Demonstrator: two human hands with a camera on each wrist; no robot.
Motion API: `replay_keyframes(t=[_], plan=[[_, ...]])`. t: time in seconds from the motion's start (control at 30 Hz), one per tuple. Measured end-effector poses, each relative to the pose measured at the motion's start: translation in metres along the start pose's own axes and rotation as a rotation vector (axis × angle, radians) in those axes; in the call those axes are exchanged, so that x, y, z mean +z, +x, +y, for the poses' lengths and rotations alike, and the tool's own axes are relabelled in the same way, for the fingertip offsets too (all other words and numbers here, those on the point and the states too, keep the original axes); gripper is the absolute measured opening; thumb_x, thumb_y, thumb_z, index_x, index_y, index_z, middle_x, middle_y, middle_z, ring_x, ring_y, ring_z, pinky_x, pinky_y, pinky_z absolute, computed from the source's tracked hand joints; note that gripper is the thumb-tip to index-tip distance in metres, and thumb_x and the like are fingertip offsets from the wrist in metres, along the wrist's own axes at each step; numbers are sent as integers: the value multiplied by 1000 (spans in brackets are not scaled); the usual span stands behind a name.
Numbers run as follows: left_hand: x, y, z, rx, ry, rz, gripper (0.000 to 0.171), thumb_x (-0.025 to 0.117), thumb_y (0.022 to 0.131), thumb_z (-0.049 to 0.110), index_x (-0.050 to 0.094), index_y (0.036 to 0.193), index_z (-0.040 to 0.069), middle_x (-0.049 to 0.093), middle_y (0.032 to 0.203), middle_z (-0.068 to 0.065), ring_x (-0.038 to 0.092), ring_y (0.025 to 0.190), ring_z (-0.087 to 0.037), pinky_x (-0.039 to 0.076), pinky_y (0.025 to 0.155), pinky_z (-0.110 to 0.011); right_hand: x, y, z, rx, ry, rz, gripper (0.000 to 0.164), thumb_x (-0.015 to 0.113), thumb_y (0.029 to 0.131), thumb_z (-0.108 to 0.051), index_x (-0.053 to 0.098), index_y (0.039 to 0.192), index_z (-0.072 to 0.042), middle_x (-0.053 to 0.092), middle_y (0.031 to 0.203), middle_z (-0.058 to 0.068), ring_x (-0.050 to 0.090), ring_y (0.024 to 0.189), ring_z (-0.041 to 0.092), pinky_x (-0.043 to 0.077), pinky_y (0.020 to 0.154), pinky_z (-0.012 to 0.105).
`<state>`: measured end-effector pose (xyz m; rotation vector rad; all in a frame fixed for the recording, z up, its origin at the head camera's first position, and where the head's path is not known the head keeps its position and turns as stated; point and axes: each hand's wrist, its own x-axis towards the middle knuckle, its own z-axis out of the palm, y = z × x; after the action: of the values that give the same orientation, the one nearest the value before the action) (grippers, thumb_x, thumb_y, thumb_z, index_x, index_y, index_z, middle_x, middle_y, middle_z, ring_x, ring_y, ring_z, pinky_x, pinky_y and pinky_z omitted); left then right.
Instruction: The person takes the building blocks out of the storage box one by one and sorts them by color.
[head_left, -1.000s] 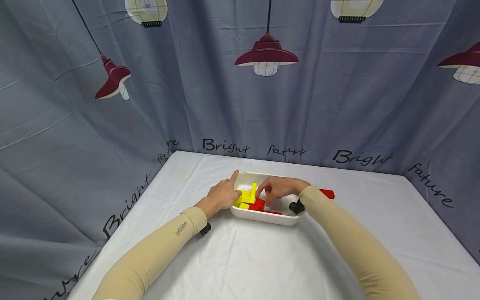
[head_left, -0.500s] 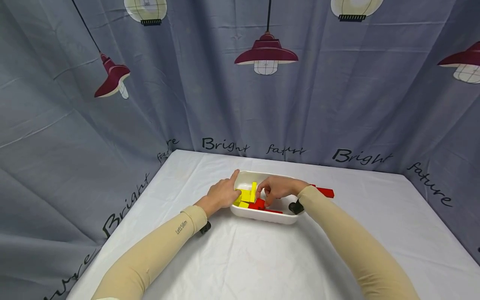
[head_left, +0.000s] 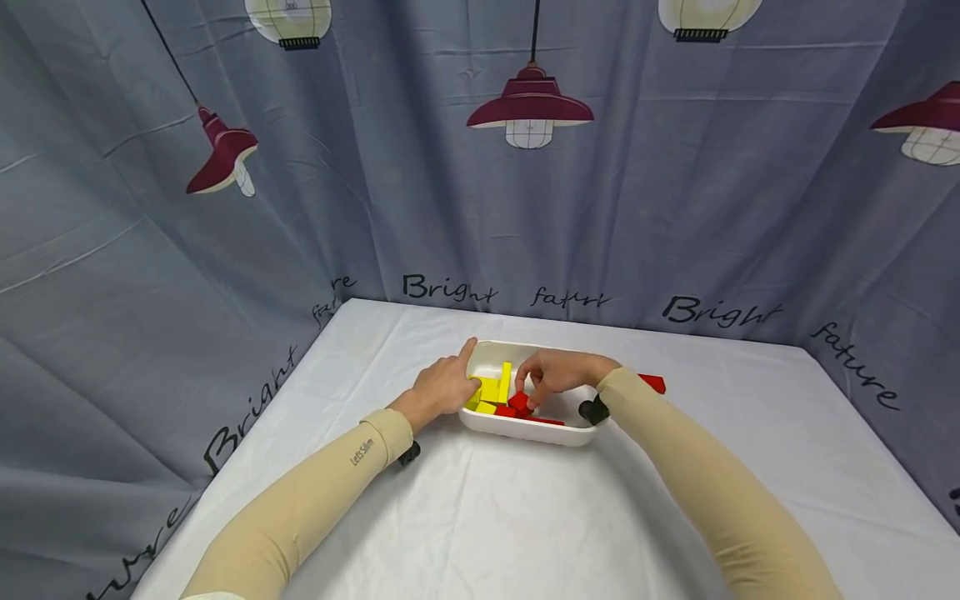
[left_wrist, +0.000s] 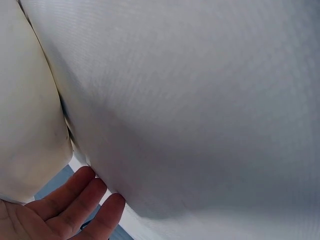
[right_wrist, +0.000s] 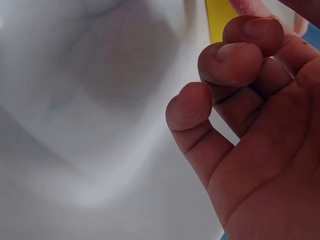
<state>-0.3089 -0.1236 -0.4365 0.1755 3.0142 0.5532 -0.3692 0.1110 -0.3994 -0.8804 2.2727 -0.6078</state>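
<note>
Right hand [head_left: 558,372] pinches red block [head_left: 520,402] between thumb and fingers, inside white tray [head_left: 525,431], near yellow blocks [head_left: 489,389]. Left hand [head_left: 444,385] grips end of white tray, thumb over rim, other fingers probably outside, partly hidden.

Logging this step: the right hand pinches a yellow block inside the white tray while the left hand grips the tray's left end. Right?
The colour is wrong: the head view shows the right hand pinching a red block inside the white tray. The left hand does grip the tray's left end.
</note>
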Motion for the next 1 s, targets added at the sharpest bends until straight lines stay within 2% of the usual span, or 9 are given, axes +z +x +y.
replay_keyframes(t=[0.43,0.6,0.77,1.0], plan=[[0,0,3,-12,-14,-11,77,51,97,35,13,163,25,59,140,-14,60,122,-28,51,95,-50,-19,-19,5,0,-52,53,19,79,87,-26,71,102,-21,53,72,1,53,76,19,38,74,32],[-1,-2,1,-17,-12,-4,76,50,97,35,13,163,26,59,141,-15,60,123,-29,51,95,-51,-27,-29,5,1,-34,91,21,79,87,-27,71,104,-20,52,71,0,51,73,17,37,71,31],[0,0,0,-4,-14,-2,76,50,97,36,14,163,25,59,140,-16,60,122,-31,51,94,-51,-37,-46,5,40,-27,151,22,80,86,-27,71,103,-18,52,71,2,49,72,18,37,69,31],[0,-1,0,-5,-24,3,76,50,96,35,14,163,25,59,140,-16,60,122,-31,51,95,-52,-48,-66,20,94,-40,223,24,80,85,-30,71,105,-20,53,74,3,50,74,20,38,67,32]])
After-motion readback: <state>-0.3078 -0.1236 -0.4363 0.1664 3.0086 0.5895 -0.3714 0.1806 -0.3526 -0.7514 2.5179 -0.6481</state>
